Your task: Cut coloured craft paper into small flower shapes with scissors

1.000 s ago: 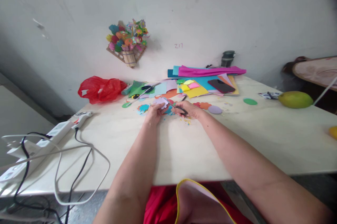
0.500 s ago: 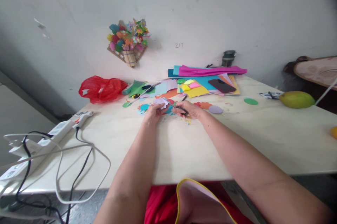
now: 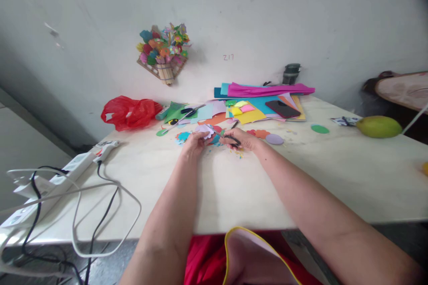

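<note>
My left hand (image 3: 198,142) is closed on a lilac paper piece (image 3: 204,130) with a scalloped edge. In my right hand (image 3: 241,138) are black-handled scissors (image 3: 235,141), their blades pointing left at the edge of the lilac paper. Beneath and beside my hands lie blue paper cut-outs (image 3: 182,137) and tiny paper scraps (image 3: 238,154). Just right of my right hand are an orange scalloped cut-out (image 3: 261,134) and a lilac paper oval (image 3: 274,139). My fingers partly hide the paper and the scissor handles.
Coloured sheets (image 3: 252,115), a phone (image 3: 282,109) and a second pair of scissors (image 3: 190,111) lie at the back. A red plastic bag (image 3: 130,113) sits at the left, above a power strip (image 3: 75,164) with loose cables. To the right rests a green-yellow fruit (image 3: 378,126).
Both hands stay in nearly the same place, still holding the lilac paper and the scissors. The whole view has shifted very slightly.
</note>
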A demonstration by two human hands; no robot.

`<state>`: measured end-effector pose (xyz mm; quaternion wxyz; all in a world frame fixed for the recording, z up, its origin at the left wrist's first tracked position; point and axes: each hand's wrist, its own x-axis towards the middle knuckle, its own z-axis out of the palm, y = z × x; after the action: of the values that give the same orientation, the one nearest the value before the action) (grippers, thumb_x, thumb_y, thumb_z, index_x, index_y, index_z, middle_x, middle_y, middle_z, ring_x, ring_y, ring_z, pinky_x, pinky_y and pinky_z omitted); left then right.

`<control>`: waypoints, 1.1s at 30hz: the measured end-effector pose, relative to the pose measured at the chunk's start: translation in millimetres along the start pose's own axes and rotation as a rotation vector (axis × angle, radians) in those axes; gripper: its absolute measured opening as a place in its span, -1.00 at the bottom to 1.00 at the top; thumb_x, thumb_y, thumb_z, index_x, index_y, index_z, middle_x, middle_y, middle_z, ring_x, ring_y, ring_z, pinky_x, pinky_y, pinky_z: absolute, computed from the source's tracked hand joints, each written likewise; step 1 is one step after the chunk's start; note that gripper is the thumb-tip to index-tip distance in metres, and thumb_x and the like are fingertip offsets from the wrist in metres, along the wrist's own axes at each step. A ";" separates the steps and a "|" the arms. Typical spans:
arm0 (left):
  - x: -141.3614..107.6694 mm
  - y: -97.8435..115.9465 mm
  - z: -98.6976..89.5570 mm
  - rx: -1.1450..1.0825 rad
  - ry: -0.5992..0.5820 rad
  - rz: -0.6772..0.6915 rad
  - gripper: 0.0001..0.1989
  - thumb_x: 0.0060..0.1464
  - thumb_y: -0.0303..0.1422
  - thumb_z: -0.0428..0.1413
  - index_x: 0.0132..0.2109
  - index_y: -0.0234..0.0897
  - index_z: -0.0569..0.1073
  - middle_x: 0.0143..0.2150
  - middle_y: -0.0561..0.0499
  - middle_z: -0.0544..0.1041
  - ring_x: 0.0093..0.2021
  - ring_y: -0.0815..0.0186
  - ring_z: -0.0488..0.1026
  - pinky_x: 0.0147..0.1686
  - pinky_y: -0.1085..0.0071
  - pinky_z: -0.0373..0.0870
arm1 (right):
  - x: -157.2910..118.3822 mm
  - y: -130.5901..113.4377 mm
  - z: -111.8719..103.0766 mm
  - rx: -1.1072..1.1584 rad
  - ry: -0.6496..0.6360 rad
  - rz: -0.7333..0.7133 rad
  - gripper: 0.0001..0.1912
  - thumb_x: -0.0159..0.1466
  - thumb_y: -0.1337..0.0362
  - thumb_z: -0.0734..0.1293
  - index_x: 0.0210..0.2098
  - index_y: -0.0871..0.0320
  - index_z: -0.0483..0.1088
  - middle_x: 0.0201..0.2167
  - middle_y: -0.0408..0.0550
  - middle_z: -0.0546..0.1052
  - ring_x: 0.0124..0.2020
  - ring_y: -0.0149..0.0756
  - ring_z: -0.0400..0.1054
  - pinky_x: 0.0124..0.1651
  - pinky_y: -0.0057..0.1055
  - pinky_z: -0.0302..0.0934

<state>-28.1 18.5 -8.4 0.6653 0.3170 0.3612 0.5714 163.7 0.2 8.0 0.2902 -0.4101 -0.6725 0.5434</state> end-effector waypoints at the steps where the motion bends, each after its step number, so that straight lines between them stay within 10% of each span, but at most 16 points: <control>1: -0.4 0.3 0.2 -0.001 0.000 -0.003 -0.76 -0.18 -0.67 0.15 -0.29 -0.40 0.49 -0.41 -0.09 0.57 -0.33 0.20 0.58 -0.21 0.31 0.57 | -0.8 -0.9 0.3 -0.006 -0.004 -0.003 -0.71 0.07 0.18 0.44 -0.56 0.21 0.30 -0.76 -0.24 0.34 -0.80 -0.56 0.13 -0.76 -0.61 -0.07; 33: -3.2 3.7 -3.1 0.112 -0.028 0.025 -0.87 -0.22 -0.62 0.18 -0.40 -0.45 0.50 -0.41 -0.12 0.59 -0.39 0.23 0.58 -0.34 0.40 0.56 | 3.2 4.7 -2.9 -0.004 -0.037 -0.005 -0.74 0.07 0.20 0.43 -0.55 0.22 0.32 -0.79 -0.24 0.32 -0.82 -0.56 0.11 -0.75 -0.61 -0.02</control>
<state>-33.0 16.0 -6.6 0.6443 0.3663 0.3794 0.5539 165.7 4.7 4.0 0.2782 -0.3990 -0.6797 0.5490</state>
